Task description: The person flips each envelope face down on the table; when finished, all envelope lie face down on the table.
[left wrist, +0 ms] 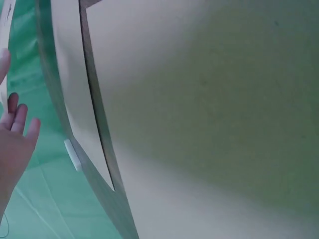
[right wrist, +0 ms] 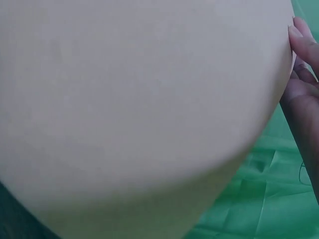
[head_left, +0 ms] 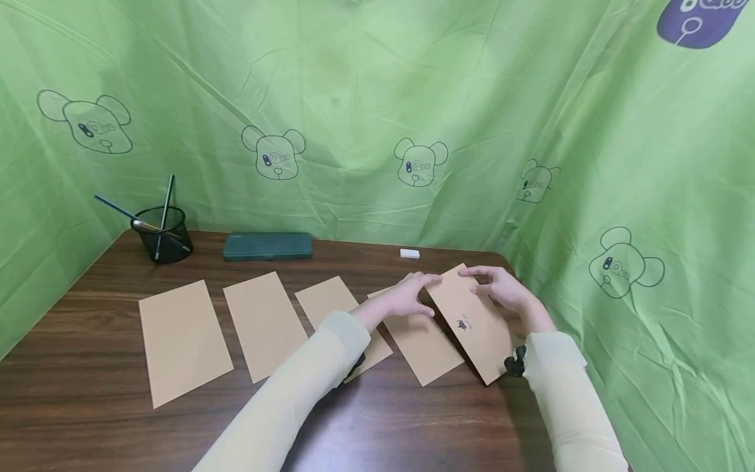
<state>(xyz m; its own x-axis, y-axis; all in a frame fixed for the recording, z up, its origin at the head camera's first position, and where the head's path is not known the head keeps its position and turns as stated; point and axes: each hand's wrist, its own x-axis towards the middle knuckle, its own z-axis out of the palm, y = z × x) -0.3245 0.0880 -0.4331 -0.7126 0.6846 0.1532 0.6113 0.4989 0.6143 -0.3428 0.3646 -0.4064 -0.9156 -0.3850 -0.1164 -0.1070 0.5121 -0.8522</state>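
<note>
A tan booklet (head_left: pixel 470 324) with a small dark print leans at a tilt at the right end of a row of plain tan sheets. My right hand (head_left: pixel 500 286) pinches its upper right edge, the thumb on the cover in the head view. From the right wrist, the booklet's broad face (right wrist: pixel 139 99) fills most of the picture, with the fingers at its edge. At the upper left corner, my left hand (head_left: pixel 407 296) touches the booklet with its fingers extended, above a tan sheet (head_left: pixel 421 344). In the left wrist view several left fingers (left wrist: pixel 33 128) show beside the booklet's edge.
More tan sheets lie leftward: one partly under my left arm (head_left: pixel 327 295), another (head_left: pixel 265 321), and one at far left (head_left: pixel 185 347). Along the back stand a mesh pen holder (head_left: pixel 168 246), a dark green case (head_left: pixel 268 246) and a white eraser (head_left: pixel 409 254). Green curtain (head_left: pixel 354 98) encloses the table.
</note>
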